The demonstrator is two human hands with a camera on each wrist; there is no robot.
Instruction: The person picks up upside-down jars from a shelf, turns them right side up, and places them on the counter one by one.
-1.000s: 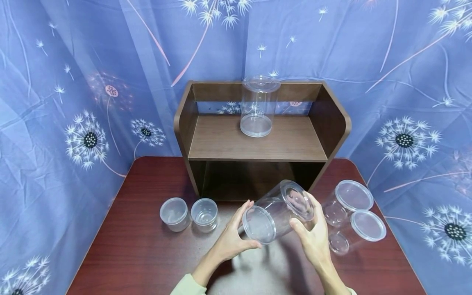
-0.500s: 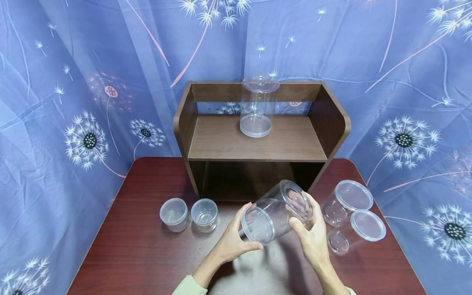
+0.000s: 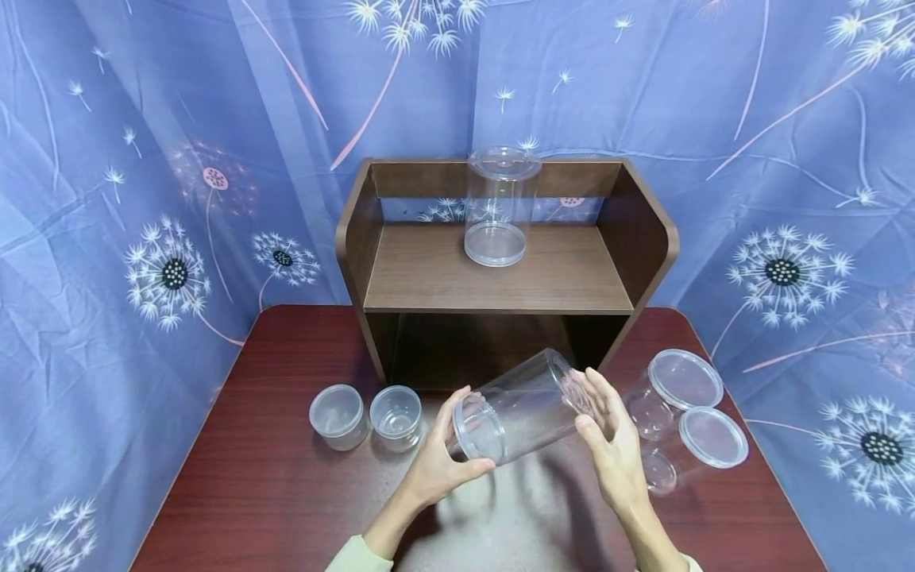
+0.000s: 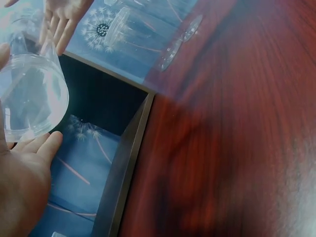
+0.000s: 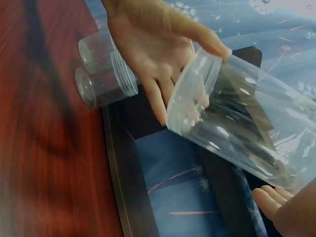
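A tall clear plastic jar point(image 3: 529, 409) is held tilted between both hands, in front of the shelf and above the table. My left hand point(image 3: 436, 457) grips its whitish lidded end point(image 3: 480, 433), thumb below and fingers behind. At the opposite, higher end is my right hand point(image 3: 608, 445), its thumb at the edge and its fingers partly seen through the clear plastic. In the left wrist view the whitish lid point(image 4: 37, 96) rests against my left fingers point(image 4: 49, 145). The right wrist view shows the jar's clear wall point(image 5: 237, 113) stretching between the hands.
A brown two-level shelf point(image 3: 429, 278) stands at the back, with another clear jar point(image 3: 498, 210) on its upper board. Two small tubs point(image 3: 338, 417) are on the table's left. Two lidded jars point(image 3: 686, 380) stand at the right, near my right hand. A patterned blue curtain point(image 3: 286, 159) surrounds the table.
The jar has swung closer to level, its lidded end shifting left with my left hand. My right hand has moved slightly right and changed its hold at the other end.
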